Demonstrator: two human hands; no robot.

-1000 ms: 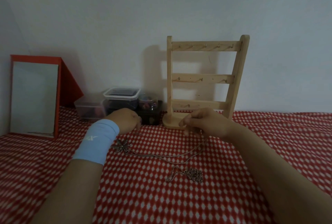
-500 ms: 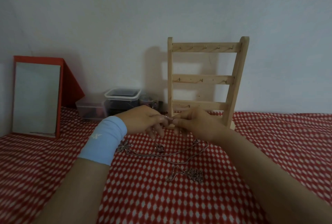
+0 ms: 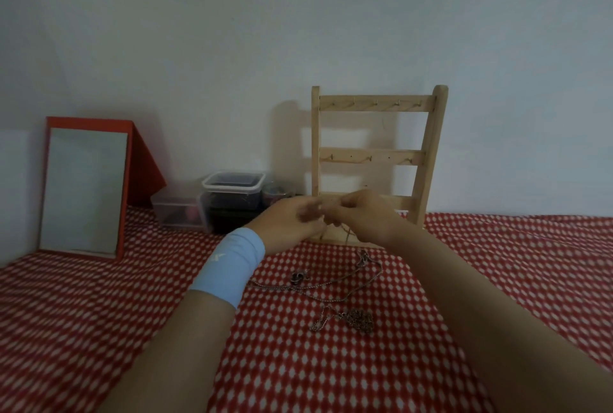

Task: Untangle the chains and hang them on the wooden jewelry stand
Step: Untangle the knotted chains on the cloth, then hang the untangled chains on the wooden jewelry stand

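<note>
Right now your left hand (image 3: 292, 223) and right hand (image 3: 368, 217) are raised just above the cloth. Their fingertips meet in front of the foot of the wooden jewelry stand (image 3: 371, 157). Your right hand's fingers are curled into a pinch, and a thin strand of the chains (image 3: 360, 320) runs down from under it toward the cloth. Your left fingers curl toward the same spot, but they are blurred, so I cannot tell whether they grip the strand. A pale blue wristband (image 3: 229, 266) wraps your left wrist.

Most of the chains lie tangled on the red-and-white cloth (image 3: 497, 280) between your forearms. They are bunched at the end nearer you, and a small pendant (image 3: 298, 277) lies close to the wristband.

Behind your hands the stand is upright against the wall, and its rails carry small hooks. Left of it are clear plastic containers (image 3: 232, 193), and a red-framed mirror (image 3: 83, 187) leans at the far left.
</note>
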